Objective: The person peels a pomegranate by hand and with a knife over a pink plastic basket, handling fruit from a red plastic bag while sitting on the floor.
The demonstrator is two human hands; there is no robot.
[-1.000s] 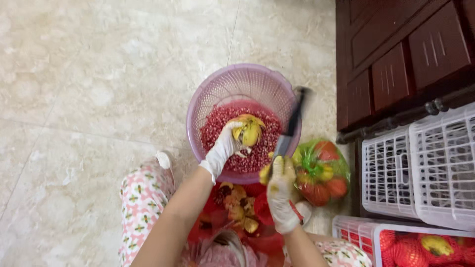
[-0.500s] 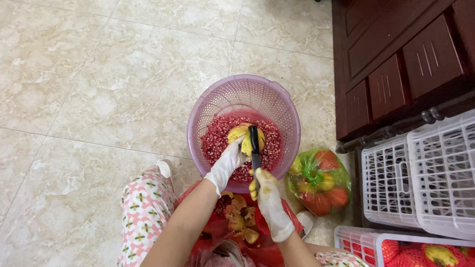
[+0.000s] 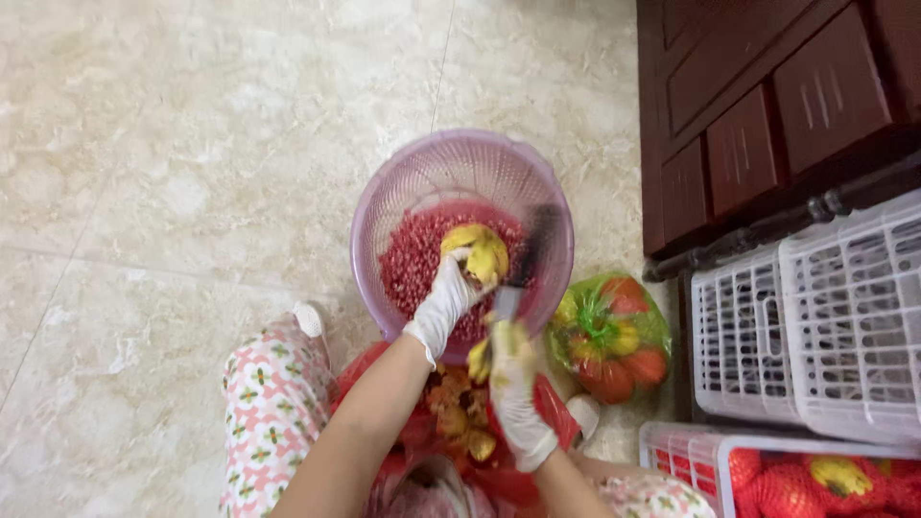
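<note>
A: Where was the yellow fruit piece (image 3: pixel 477 251) found relative to the hands?

B: It was held over the lilac basket (image 3: pixel 403 182), fingers of the gloved left hand (image 3: pixel 443 302) curled around its lower side. The gloved right hand (image 3: pixel 511 376) was closed on the handle of a dark-bladed knife (image 3: pixel 528 259), whose blurred blade was seen just beside the fruit.

A: What room was left around it?

B: The basket's rim was close on every side, red seeds (image 3: pixel 414 259) lying beneath. A green bag of fruit (image 3: pixel 612 336) was set just to the right, white crates (image 3: pixel 815 326) beyond it.

A: And the surroundings?

B: Pale marble-patterned floor tiles (image 3: pixel 192 144) were spread to the left; a dark wooden cabinet (image 3: pixel 767 105) was seen at upper right.
</note>
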